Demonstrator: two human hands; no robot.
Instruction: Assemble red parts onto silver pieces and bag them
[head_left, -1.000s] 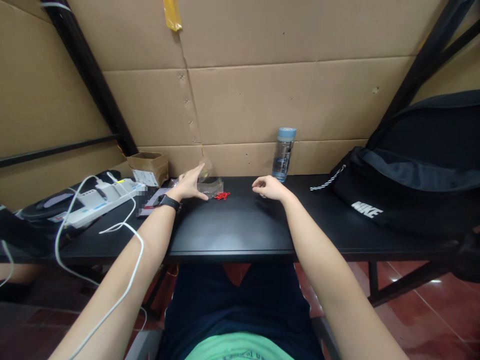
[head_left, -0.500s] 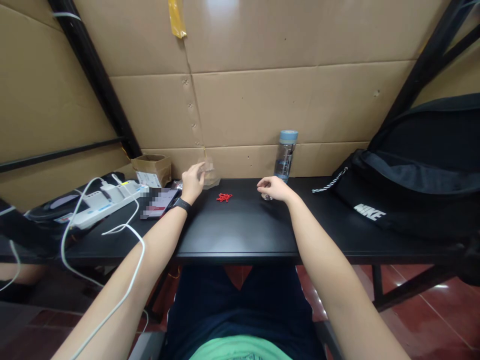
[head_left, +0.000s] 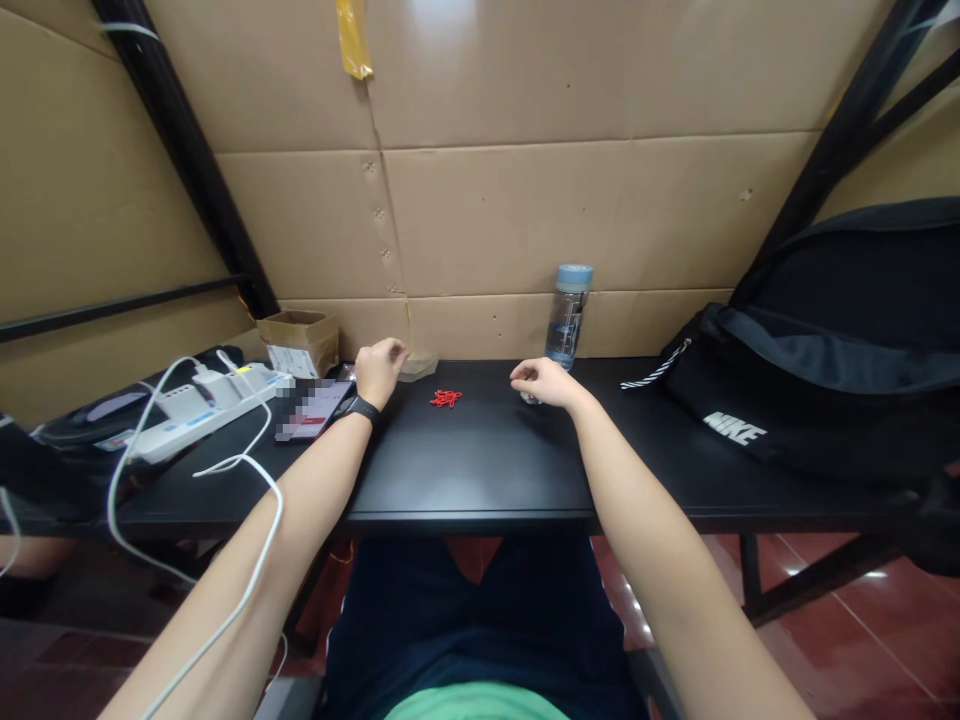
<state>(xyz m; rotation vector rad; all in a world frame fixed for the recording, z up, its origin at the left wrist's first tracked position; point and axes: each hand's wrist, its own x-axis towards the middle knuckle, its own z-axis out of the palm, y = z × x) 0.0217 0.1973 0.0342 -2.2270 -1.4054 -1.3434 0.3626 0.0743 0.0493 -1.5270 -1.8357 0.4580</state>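
My left hand (head_left: 381, 370), with a dark band at the wrist, is over the back of the black table with its fingers loosely bent and apart. Just right of its fingertips a clear plastic bag (head_left: 421, 368) lies slumped against the cardboard wall. Between my hands sits a small heap of thin red pieces (head_left: 446, 399), too small to tell their kind. My right hand (head_left: 546, 382) is low over the table in front of the bottle, thumb and fingers brought together. A small shiny thing (head_left: 531, 398) shows under its fingers, mostly hidden.
A water bottle (head_left: 568, 318) with a blue lid stands behind my right hand. At right rests a black backpack (head_left: 840, 370). On the left are a phone (head_left: 315, 408), a small cardboard box (head_left: 301, 342) and a white power strip (head_left: 210, 410); its white cable (head_left: 259, 570) crosses my left forearm.
My left hand has drawn slightly back from the plastic bag and let go of it; the bag has sunk lower onto the table. The right hand has hardly moved.
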